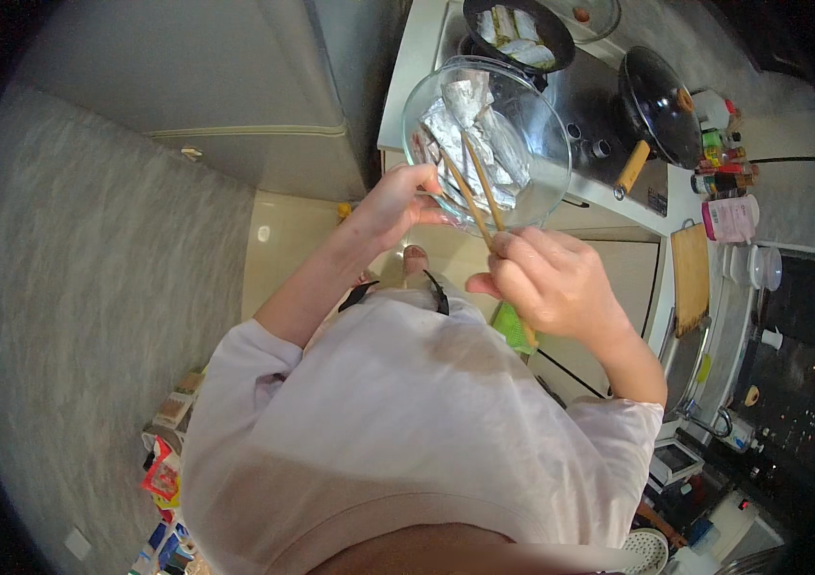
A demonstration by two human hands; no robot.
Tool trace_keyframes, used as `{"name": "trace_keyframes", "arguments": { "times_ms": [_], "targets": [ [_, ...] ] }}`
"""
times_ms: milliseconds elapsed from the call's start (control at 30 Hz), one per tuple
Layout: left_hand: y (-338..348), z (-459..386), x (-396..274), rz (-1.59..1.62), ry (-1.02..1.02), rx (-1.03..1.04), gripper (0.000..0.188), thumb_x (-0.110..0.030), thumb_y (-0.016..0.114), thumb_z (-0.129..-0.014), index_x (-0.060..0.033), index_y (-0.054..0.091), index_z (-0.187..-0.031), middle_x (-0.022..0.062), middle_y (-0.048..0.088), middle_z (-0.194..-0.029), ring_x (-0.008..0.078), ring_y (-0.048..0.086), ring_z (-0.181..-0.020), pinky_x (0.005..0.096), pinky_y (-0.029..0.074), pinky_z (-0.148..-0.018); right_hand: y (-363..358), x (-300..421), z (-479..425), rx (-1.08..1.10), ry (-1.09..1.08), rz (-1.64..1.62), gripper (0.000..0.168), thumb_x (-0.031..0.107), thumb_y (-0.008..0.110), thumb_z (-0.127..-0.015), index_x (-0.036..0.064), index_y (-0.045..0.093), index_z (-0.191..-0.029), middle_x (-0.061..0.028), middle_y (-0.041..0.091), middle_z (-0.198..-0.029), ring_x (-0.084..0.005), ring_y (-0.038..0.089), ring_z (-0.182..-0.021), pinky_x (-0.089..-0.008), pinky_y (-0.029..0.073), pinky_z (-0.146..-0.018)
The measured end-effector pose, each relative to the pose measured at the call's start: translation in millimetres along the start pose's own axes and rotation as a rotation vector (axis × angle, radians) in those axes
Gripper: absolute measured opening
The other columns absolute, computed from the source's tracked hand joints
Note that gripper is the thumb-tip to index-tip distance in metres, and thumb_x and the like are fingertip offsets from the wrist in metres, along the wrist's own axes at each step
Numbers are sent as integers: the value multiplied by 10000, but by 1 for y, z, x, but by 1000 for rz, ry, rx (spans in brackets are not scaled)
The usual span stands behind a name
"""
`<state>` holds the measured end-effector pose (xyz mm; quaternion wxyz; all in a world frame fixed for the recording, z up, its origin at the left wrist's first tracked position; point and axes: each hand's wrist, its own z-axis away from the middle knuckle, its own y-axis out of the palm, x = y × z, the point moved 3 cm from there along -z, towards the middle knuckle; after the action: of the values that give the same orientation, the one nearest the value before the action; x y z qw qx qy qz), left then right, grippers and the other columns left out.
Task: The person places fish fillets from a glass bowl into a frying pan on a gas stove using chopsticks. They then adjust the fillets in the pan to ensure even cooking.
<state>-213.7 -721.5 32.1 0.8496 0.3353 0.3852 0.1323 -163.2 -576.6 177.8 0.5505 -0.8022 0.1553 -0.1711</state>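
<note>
My left hand (407, 205) grips the near left rim of a clear glass bowl (554, 154), held up in front of the stove. Several silvery pieces of fish (501, 147), which look like cut ribbonfish, lie inside it. In my right hand (547, 280) is a pair of wooden chopsticks (475, 194). Their tips reach into the bowl and rest on or against the fish; whether they pinch a piece I cannot tell. Just beyond the bowl, a black frying pan (562, 43) on the stove contains more fish pieces (511, 32) laid side by side.
Right of the bowl, a wok with a dark lid (659, 100) points its wooden handle (634, 165) toward me. Bottles (720, 154) and a wooden cutting board (690, 269) line the counter's right side. Another glass dish (605, 29) stands behind the pan. A refrigerator (235, 65) rises at left.
</note>
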Motion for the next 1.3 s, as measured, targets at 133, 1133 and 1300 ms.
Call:
{"name": "trace_keyframes", "arguments": {
  "times_ms": [133, 1133, 1300],
  "targets": [
    [-8, -7, 5, 18, -25, -10, 345, -74, 419, -702, 52, 506, -1011, 132, 571, -1021, 229, 570, -937, 412, 468, -871, -2, 0, -6, 140, -35, 32, 249, 151, 690, -688, 48, 463, -700, -59, 558, -752, -163, 554, -601, -269, 452, -456],
    [6, -32, -22, 6, 38, -210, 176, -101, 479, -713, -5, 508, -858, 123, 559, -924, 223, 559, -817, 382, 500, -750, 33, -196, 109, -1207, 557, -1239, 192, 120, 477, -901, 36, 393, -750, -112, 483, -817, -239, 616, -670, -357, 572, -602],
    [17, -23, -18, 87, 98, -301, 131, -84, 468, -720, -17, 518, -821, 104, 571, -898, 214, 558, -831, 373, 491, -739, -6, -279, 104, -1081, 538, -956, 141, 72, 491, -891, -9, 450, -782, -128, 533, -842, -259, 622, -693, -379, 570, -653]
  ]
}}
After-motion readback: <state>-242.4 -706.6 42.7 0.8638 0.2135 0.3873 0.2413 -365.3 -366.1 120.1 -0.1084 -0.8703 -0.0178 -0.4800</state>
